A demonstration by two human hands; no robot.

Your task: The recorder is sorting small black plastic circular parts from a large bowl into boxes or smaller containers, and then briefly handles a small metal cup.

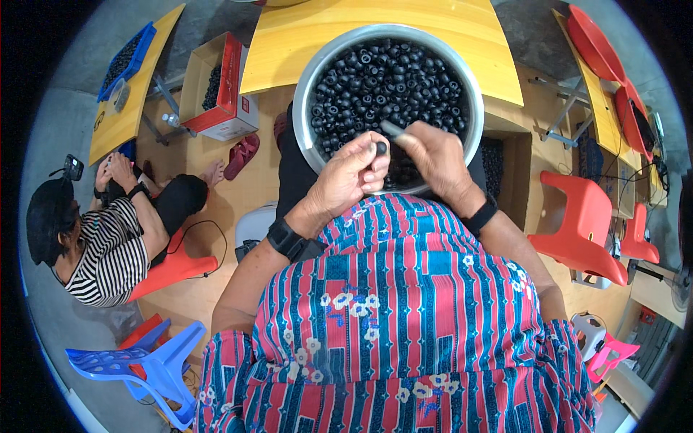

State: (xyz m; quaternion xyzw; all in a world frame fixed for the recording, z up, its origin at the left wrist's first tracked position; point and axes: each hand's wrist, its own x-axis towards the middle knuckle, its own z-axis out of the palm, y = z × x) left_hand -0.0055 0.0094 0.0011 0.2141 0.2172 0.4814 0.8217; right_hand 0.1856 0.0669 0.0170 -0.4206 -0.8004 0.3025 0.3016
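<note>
A big metal bowl full of small black rubber rings rests on my lap, in front of a yellow table. My left hand hovers over the bowl's near rim and pinches one black ring between thumb and fingers. My right hand is just beside it, closed around a thin grey stick-like tool whose tip points toward the ring. Both wrists carry black bands.
A person in a striped shirt sits on the floor at my left beside a red stool. A cardboard box and a blue tray hold more black parts. Red chairs stand right; a blue stool lies lower left.
</note>
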